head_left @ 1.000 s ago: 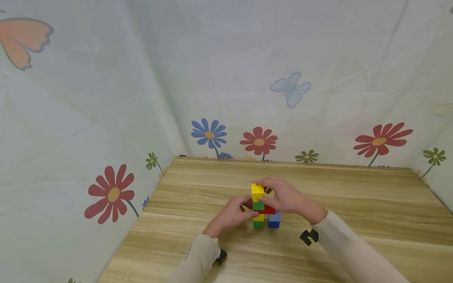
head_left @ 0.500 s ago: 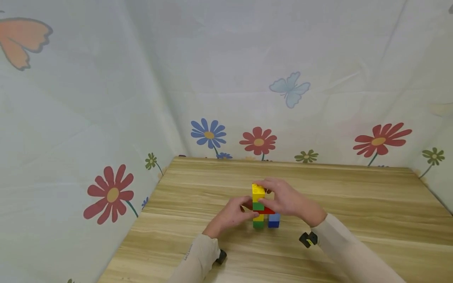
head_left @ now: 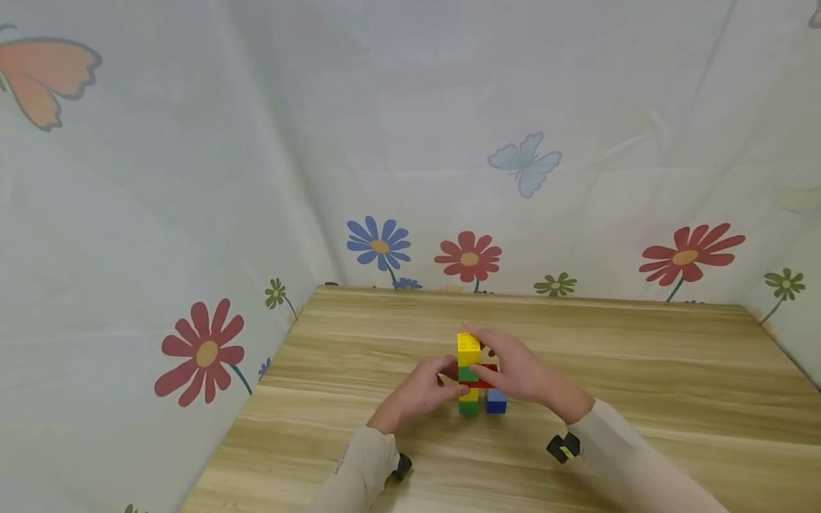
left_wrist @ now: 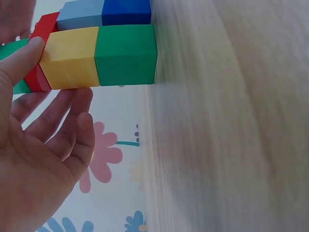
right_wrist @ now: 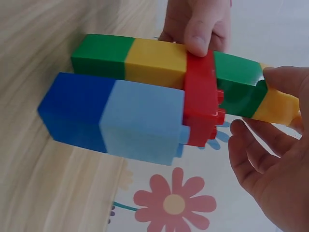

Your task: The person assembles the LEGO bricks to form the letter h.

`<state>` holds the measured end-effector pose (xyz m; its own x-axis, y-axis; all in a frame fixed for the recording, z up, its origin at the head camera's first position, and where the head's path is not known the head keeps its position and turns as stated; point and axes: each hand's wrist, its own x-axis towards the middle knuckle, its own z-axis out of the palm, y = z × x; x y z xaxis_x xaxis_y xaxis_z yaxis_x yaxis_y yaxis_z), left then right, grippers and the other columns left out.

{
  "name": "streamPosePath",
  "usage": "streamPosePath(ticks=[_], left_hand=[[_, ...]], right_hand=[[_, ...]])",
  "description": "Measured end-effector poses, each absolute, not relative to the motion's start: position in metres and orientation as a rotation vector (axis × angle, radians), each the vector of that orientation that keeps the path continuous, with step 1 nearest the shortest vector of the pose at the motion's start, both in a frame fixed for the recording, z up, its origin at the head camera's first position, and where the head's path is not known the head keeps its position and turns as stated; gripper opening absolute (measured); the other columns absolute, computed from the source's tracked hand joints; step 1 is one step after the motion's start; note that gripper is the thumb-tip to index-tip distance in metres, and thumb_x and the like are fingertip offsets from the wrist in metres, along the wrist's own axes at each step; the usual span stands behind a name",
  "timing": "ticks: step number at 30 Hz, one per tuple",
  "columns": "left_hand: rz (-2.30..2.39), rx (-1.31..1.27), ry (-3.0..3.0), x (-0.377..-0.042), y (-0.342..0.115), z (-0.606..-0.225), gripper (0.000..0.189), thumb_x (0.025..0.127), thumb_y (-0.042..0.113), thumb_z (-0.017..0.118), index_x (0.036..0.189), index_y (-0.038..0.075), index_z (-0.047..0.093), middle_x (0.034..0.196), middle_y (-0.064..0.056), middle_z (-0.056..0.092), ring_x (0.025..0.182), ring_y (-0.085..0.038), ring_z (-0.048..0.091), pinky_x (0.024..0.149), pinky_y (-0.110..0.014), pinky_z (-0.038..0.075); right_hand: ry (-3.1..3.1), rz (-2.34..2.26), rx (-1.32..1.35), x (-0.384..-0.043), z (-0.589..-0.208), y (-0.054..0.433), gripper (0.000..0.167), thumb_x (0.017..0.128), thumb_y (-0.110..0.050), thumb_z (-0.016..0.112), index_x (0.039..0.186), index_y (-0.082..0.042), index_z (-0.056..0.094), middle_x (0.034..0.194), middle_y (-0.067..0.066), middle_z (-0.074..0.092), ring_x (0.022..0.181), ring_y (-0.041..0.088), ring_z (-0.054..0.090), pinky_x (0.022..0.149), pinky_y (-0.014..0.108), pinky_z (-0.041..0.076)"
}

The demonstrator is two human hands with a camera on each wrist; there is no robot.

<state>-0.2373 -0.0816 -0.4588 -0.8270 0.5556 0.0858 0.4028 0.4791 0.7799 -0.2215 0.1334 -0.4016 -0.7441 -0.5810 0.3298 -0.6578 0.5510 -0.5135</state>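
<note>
Toy building bricks stand in a tower: a green brick (left_wrist: 126, 55) at the bottom, a yellow brick (left_wrist: 71, 58), a long red brick (right_wrist: 200, 92), a green brick (right_wrist: 239, 84) and a yellow brick (head_left: 469, 349) on top. My left hand (head_left: 422, 388) pinches the red brick, thumb on its near face, fingers behind the tower. On the other side, my right hand (head_left: 522, 367) holds the upper bricks lightly. Its thumb tip lies at the green-yellow seam; its index finger is partly hidden behind the top. A light blue brick (right_wrist: 142, 123) on a dark blue brick (right_wrist: 77, 113) stands below the red brick's right end, studs showing.
The bricks stand on a wood-grain table (head_left: 359, 335). Behind and to the left hangs a pale curtain (head_left: 410, 107) printed with flowers and butterflies. A black wrist device (head_left: 564, 447) sits below the right sleeve, another wrist device (head_left: 402, 467) by the left cuff.
My right hand has shifted slightly right, its index finger lifting off the top yellow brick, so more of the red brick shows. The left hand and the tower stay in place.
</note>
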Motion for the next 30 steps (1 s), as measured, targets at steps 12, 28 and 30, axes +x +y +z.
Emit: streamPosePath(ticks=[12, 28, 30], left_hand=[[1.256, 0.737, 2.536, -0.236, -0.083, -0.457, 0.034, 0.088, 0.032, 0.068, 0.119, 0.023, 0.059, 0.105, 0.014, 0.061, 0.097, -0.010, 0.056, 0.082, -0.029, 0.046], [1.210, 0.790, 2.547, -0.235, -0.078, -0.458, 0.038, 0.089, 0.030, 0.067, 0.123, 0.015, 0.058, 0.104, 0.010, 0.062, 0.095, -0.010, 0.057, 0.081, -0.026, 0.047], [1.203, 0.787, 2.553, -0.236, -0.076, -0.458, 0.038, 0.089, 0.031, 0.067, 0.122, 0.015, 0.058, 0.104, 0.009, 0.063, 0.094, -0.009, 0.058, 0.080, -0.025, 0.047]], right_hand=[[-2.805, 1.008, 0.954, -0.218, -0.432, 0.156, 0.062, 0.089, -0.025, 0.068, 0.141, -0.008, 0.039, 0.122, 0.003, 0.056, 0.106, 0.019, 0.053, 0.088, 0.040, 0.048], [-2.796, 1.070, 1.058, -0.214, -0.447, 0.171, 0.048, 0.090, -0.013, 0.065, 0.133, -0.001, 0.046, 0.122, 0.006, 0.056, 0.098, 0.016, 0.056, 0.080, 0.037, 0.051], [-2.796, 1.104, 1.046, -0.213, -0.447, 0.172, 0.048, 0.091, -0.013, 0.063, 0.133, 0.000, 0.045, 0.122, 0.007, 0.056, 0.097, 0.017, 0.056, 0.080, 0.036, 0.051]])
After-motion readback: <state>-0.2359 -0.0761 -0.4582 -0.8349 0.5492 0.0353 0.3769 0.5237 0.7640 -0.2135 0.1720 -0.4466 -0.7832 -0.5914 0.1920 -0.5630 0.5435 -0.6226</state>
